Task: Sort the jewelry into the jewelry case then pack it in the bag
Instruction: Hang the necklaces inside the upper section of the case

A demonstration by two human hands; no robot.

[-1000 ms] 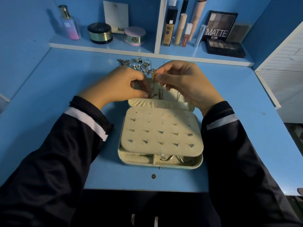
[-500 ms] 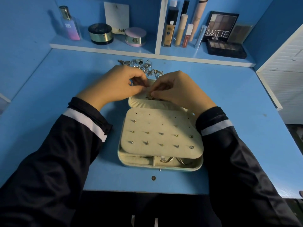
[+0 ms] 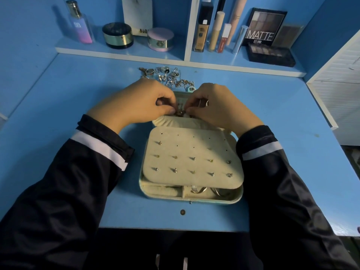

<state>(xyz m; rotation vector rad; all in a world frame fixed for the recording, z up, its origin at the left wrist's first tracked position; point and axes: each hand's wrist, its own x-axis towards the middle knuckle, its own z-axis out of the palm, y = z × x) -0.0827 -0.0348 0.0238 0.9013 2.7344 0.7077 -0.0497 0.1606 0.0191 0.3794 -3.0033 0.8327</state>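
1. Fingers (image 3: 168,110) of the left hand (image 3: 136,103) were curled, thumb and forefinger pinching a small gold piece (image 3: 180,113) of jewelry.
2. On the right hand (image 3: 220,108) the fingers (image 3: 191,110) were curled too, pinching the same gold piece from the other side, so both sets of fingertips nearly met.
3. That piece sat over the far half of the open jewelry case (image 3: 191,200), just above a cream padded edge; its kind could not be told.
4. The case lay flat on the blue worktop (image 3: 58,98) between two dark sleeves (image 3: 87,152).
5. A cream stud panel (image 3: 194,151) covered the near half, carrying small earrings in rows.
6. Rings (image 3: 198,190) showed in the front compartments under the panel's near edge.
7. A loose jewelry pile (image 3: 167,76) lay on the worktop just beyond the hands.
8. On the shelf (image 3: 136,55) behind stood a perfume bottle (image 3: 79,26), two jars (image 3: 117,35), several tubes and an eyeshadow palette (image 3: 263,28).
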